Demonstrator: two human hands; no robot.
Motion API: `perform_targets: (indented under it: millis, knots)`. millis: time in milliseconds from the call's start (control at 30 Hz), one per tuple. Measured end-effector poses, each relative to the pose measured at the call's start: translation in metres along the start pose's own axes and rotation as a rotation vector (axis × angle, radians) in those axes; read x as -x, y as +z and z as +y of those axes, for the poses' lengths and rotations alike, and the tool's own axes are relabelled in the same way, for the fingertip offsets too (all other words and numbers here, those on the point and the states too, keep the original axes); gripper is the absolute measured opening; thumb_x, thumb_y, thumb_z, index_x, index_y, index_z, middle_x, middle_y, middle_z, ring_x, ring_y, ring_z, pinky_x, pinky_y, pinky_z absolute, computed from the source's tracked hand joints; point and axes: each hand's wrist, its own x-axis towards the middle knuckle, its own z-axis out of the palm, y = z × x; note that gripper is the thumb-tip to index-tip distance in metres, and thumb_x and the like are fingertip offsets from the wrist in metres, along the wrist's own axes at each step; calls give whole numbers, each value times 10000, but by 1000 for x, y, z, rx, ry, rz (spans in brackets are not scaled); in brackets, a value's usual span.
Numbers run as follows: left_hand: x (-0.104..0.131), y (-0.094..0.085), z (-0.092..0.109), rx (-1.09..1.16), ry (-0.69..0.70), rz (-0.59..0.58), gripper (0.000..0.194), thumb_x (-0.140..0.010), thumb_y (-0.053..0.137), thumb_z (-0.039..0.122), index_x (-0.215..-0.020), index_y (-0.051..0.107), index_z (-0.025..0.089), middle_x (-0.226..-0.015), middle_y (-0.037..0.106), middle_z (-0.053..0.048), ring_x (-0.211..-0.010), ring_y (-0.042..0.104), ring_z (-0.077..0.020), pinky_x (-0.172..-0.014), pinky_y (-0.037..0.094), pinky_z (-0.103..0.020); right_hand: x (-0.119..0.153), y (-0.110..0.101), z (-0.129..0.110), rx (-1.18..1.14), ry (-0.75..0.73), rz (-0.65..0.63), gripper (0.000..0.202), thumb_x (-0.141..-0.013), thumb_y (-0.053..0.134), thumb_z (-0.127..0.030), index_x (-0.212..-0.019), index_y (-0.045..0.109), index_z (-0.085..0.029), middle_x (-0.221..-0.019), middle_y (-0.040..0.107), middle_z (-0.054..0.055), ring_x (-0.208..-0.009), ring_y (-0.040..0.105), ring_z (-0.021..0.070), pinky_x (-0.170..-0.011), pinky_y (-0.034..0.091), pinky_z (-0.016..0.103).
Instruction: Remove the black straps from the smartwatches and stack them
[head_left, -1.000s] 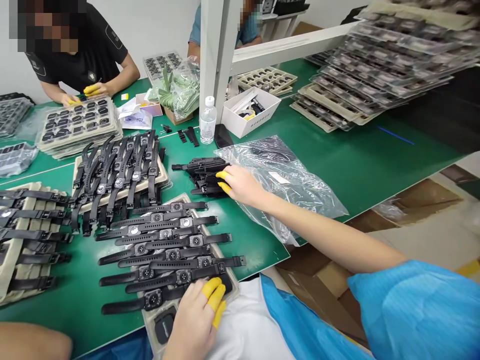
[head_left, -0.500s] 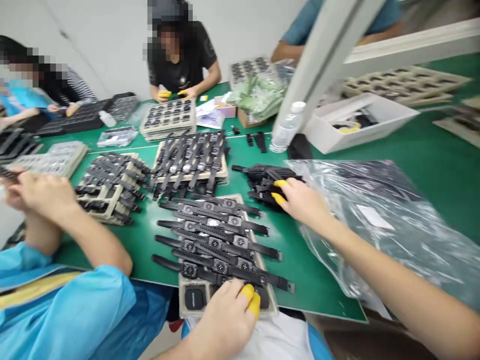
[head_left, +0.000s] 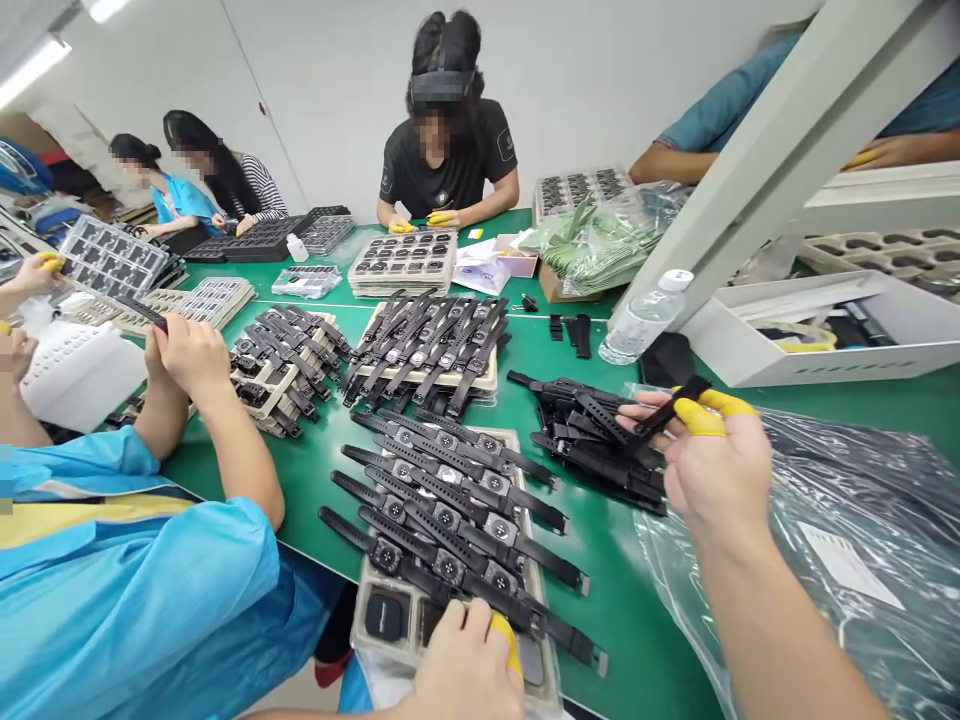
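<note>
My right hand, with yellow finger covers, pinches a black watch strap just above a heap of black straps. My left hand has its fingers curled over the near row of a beige tray; whatever its fingertips hold is hidden. Rows of smartwatches with black straps lie slantwise across this tray, their round sensor backs facing up. A dark square watch body sits in a near compartment left of my left hand.
Two more trays of strapped watches stand farther back. A clear plastic bag spreads out at right, near a water bottle, a white box and a slanting post. A co-worker's blue sleeve is close on my left.
My right hand has lifted off the strap heap with a strap in its fingers and turned palm up. My left hand stays at the tray's near end. The view has shifted.
</note>
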Motion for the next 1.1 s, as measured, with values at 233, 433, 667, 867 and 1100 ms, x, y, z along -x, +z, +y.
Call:
perform_targets:
  millis: [233, 433, 667, 867, 1100]
  knots:
    - [-11, -3, 7, -33, 5, -60, 284, -908, 664, 376, -711, 698, 173, -741, 629, -114, -739, 486, -233, -642, 274, -368, 24, 31, -37, -539, 338, -204, 159, -856, 522, -476, -926, 571, -342, -710, 426, 3, -478, 354, 187, -452, 378, 400]
    - [-8, -20, -10, -35, 80, 74, 298, -890, 730, 406, -726, 621, 182, -730, 575, -54, -782, 512, -220, -635, 271, -362, 38, 46, -13, -626, 376, -296, 289, -948, 413, -547, -957, 560, -298, -680, 350, -34, -476, 315, 171, -452, 347, 331]
    - [-14, -40, -18, -45, 115, 82, 311, -910, 734, 362, -760, 534, 177, -747, 556, -13, -726, 535, -183, -582, 304, -330, 39, 44, -8, -746, 484, -230, 312, -807, 768, -512, -886, 639, -239, -595, 395, -50, -497, 351, 125, -457, 344, 265]
    - [-49, -115, -39, 72, 135, 42, 289, -978, 599, 372, -774, 545, 175, -718, 532, -17, -662, 549, -172, -496, 337, -295, 28, 39, -24, -718, 493, -216, 221, -884, 694, -405, -789, 651, -210, -629, 441, -2, -532, 374, 120, -470, 334, 247]
    - [-143, -116, -101, 221, -186, -38, 174, -931, 564, 254, -981, 631, 102, -931, 680, -133, -895, 683, -282, -634, 578, -343, 32, 47, -26, -723, 520, -409, 542, -819, 703, -673, -590, 530, -213, -559, 368, -5, -518, 350, 135, -463, 372, 276]
